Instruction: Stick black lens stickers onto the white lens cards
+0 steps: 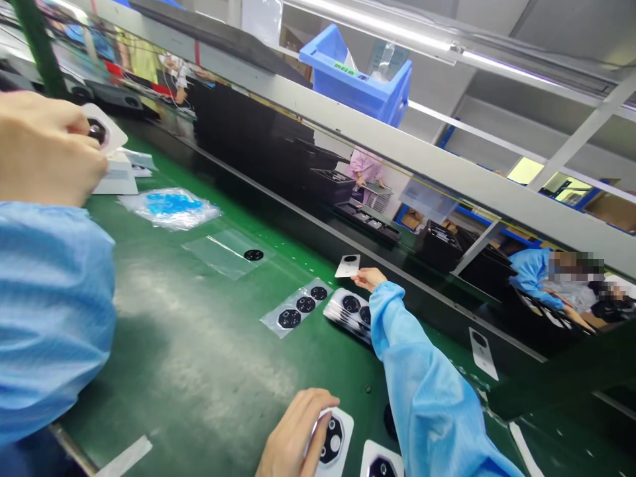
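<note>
From the bottom edge comes my left hand (298, 434), its fingers closed on a white panel (342, 424) with a black lens plate. My right hand (371, 279), in a blue sleeve, reaches far forward and pinches the edge of another white panel (348, 265) with a black oval. Just below it sits a stack of clear-and-white trays or panels (342, 318) with black plates, partly hidden by my sleeve. One more white panel (381, 460) lies to the right of my left hand. Left of the stack, a clear film strip (275, 322) carries black octagonal plates.
At the left edge a co-worker's hand (50, 152) holds a similar panel (113, 132). Plastic bags with blue pieces (171, 207) and a clear sheet with one black disc (254, 255) lie on the green bench (199, 371). A white panel (483, 354) lies far right, before a dark post.
</note>
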{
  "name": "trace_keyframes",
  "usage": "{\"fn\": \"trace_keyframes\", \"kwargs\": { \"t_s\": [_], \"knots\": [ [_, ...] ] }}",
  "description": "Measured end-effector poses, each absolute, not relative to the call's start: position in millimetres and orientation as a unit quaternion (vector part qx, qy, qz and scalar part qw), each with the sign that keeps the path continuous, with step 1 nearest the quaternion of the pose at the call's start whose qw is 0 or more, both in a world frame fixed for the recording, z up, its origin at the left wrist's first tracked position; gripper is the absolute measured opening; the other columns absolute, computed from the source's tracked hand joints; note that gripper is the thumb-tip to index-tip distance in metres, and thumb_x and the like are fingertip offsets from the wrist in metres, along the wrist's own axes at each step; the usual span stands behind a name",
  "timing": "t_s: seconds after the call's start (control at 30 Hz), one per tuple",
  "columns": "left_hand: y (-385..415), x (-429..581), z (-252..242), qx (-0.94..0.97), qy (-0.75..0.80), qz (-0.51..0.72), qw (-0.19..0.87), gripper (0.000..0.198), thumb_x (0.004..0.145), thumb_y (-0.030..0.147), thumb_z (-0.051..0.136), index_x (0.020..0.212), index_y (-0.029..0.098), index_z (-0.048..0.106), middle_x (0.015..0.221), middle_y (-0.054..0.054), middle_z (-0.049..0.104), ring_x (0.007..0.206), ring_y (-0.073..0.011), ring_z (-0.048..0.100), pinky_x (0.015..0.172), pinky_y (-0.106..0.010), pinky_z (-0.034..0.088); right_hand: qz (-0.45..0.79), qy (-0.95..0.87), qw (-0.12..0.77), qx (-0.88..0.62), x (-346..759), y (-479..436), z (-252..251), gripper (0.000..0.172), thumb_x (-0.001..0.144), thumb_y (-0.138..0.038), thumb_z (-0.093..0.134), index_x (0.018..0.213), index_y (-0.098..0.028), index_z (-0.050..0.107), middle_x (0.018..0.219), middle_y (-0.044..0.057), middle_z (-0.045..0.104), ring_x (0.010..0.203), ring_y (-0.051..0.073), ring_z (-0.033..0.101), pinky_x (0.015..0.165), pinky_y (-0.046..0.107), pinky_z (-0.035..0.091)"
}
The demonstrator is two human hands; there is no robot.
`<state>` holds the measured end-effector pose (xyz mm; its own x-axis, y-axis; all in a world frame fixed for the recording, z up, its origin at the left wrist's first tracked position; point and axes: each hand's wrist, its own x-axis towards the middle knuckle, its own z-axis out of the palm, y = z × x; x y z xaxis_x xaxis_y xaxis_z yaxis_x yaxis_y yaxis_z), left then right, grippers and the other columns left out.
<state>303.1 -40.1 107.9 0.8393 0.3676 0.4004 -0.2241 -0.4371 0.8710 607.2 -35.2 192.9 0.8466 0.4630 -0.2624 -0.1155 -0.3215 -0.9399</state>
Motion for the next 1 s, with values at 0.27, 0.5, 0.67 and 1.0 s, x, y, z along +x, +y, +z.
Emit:
{"fn": "trace_keyframes", "kwargs": {
  "t_s": [0.27, 0.5, 0.67, 1.0],
  "knots": [
    [-35.7, 296.8, 120.9, 0.871, -0.007, 0.206, 0.445, 0.02, 0.092, 0.024, 0.041, 0.106, 0.022, 0.056, 0.106, -0.009, 0.064, 0.107, -0.0254, 0.054, 0.092, -0.036, 0.045, 0.228, -0.169, 0.512, -0.811, 596.5, -124.2, 236.6, 0.022, 0.088, -0.024, 0.06, 0.108, -0.014, 0.058, 0.101, 0.004, 0.063, 0.078, 0.014, 0.063, 0.064, 0.029, 0.054],
    [-81.8, 295.3, 133.3, 0.952, -0.101, -0.022, 0.288, 0.051, 0.06, 0.012, 0.075, 0.11, 0.015, 0.062, 0.128, -0.019, 0.058, 0.123, -0.0422, 0.046, 0.103, -0.06, 0.031, 0.185, -0.228, 0.379, -0.877, 524.3, -262.0, 240.5, 0.019, 0.072, -0.021, 0.07, 0.091, -0.018, 0.07, 0.07, 0.0, 0.066, 0.061, 0.014, 0.057, 0.053, 0.025, 0.043],
    [-103.2, 314.6, 136.0, 0.954, -0.094, -0.029, 0.285, 0.07, 0.047, 0.017, 0.085, 0.112, 0.017, 0.057, 0.124, -0.018, 0.058, 0.12, -0.0404, 0.046, 0.102, -0.057, 0.029, 0.21, -0.288, 0.292, -0.887, 467.4, -286.5, 184.4, 0.019, 0.062, -0.014, 0.074, 0.08, -0.022, 0.07, 0.082, -0.001, 0.062, 0.072, 0.015, 0.058, 0.071, 0.03, 0.046],
    [-104.2, 333.5, 143.8, 0.95, -0.084, -0.028, 0.299, 0.07, 0.027, 0.012, 0.088, 0.089, 0.016, 0.054, 0.1, -0.008, 0.054, 0.097, -0.0337, 0.048, 0.088, -0.048, 0.038, 0.159, -0.287, 0.213, -0.921, 451.4, -262.1, 143.1, 0.037, 0.066, -0.023, 0.078, 0.095, -0.02, 0.055, 0.098, 0.002, 0.05, 0.087, 0.018, 0.053, 0.079, 0.032, 0.044]
  ]
}}
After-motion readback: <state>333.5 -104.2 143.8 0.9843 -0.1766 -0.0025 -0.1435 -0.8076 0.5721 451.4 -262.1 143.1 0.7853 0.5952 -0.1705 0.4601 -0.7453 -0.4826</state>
